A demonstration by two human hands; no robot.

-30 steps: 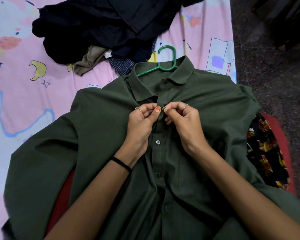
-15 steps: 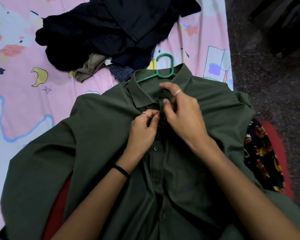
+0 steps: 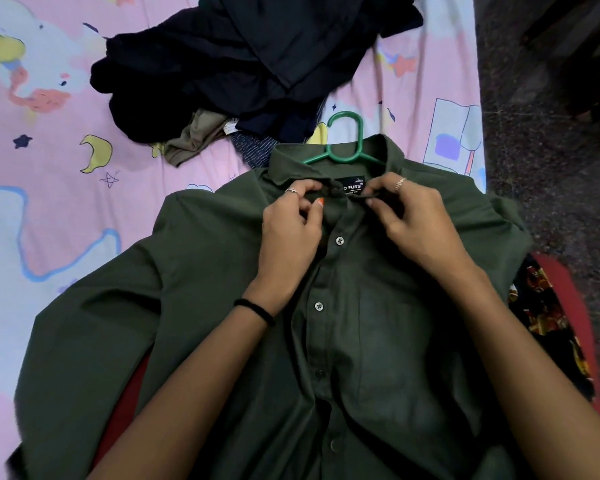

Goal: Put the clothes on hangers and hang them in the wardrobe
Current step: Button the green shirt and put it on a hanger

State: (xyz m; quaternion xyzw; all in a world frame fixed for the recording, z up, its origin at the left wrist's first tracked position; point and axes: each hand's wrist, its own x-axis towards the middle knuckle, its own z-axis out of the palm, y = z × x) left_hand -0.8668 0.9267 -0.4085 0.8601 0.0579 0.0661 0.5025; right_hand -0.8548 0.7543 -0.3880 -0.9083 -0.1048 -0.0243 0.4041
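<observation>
- On the pink bed (image 3: 49, 237) our green shirt (image 3: 205, 306) lies flat, its hanger (image 3: 347, 147) already inside.
- Our left hand (image 3: 288, 233) and right hand (image 3: 413, 223) each pinch the collar (likely to button it, we judge).

Shirt (image 3: 378, 334): matt green cloth, glossy buttons. Hanger (image 3: 347, 143): smooth green plastic. Bedsheet (image 3: 49, 168): soft printed cloth. Floor (image 3: 548, 168): speckled stone.

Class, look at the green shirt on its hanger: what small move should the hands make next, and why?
Probably fasten the top button. Both hands, left and right, pinch the open collar of the green shirt, the lower buttons look closed, and the hanger already sits inside.
</observation>
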